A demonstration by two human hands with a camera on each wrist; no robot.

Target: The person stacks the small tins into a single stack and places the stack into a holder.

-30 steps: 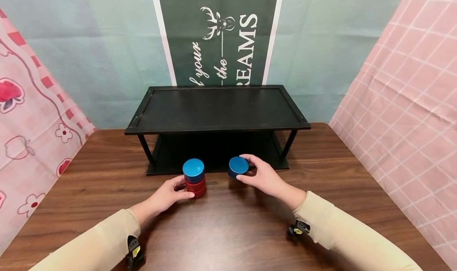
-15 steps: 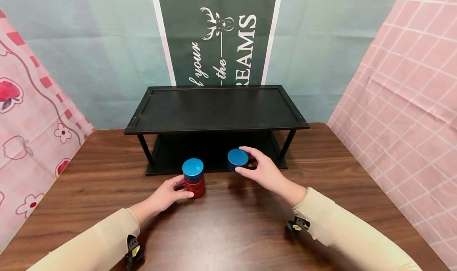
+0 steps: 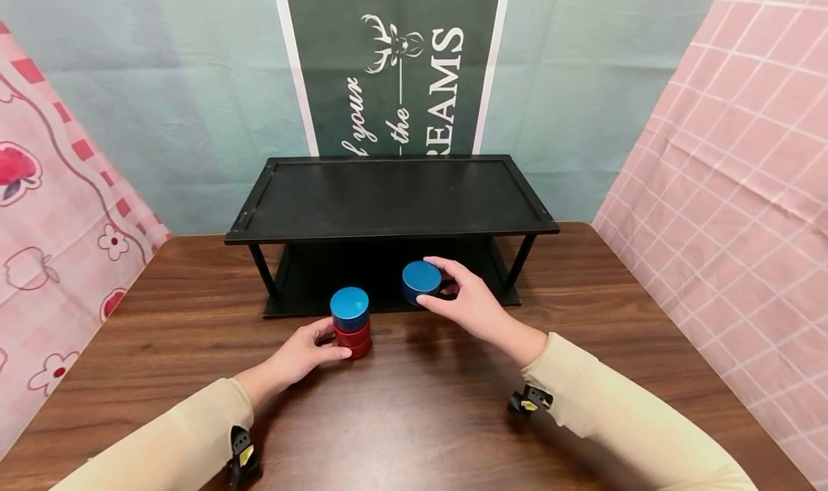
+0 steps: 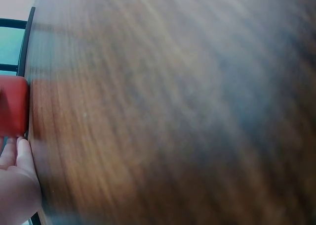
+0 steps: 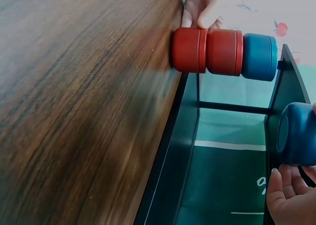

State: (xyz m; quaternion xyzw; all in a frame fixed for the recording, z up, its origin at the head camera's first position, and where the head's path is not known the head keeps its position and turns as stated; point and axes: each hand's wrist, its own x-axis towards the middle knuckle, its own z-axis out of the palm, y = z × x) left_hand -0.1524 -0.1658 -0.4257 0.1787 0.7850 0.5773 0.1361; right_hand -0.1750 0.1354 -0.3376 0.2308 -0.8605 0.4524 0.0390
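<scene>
Near the middle of the table stands a stack: two red round tins (image 3: 354, 341) with a blue round tin (image 3: 350, 305) on top. My left hand (image 3: 297, 354) holds the lower, red part of the stack between thumb and fingers. In the left wrist view only a red tin (image 4: 13, 106) and some fingers (image 4: 24, 156) show at the left edge. My right hand (image 3: 468, 308) grips a second blue tin (image 3: 421, 282) between thumb and fingers, raised to the right of the stack. The right wrist view shows this blue tin (image 5: 296, 133) clear of the tabletop.
Behind both hands stands a black two-level rack (image 3: 401, 196), its lower shelf (image 3: 382, 261) just beyond the tins. The wooden table (image 3: 401, 419) spreads in front. A green backdrop (image 3: 194, 117) hangs behind, with pink cloths (image 3: 724, 189) at the sides.
My right hand has lifted its blue tin and brought it a little left, toward the stack. The left hand and the stack have stayed in place.
</scene>
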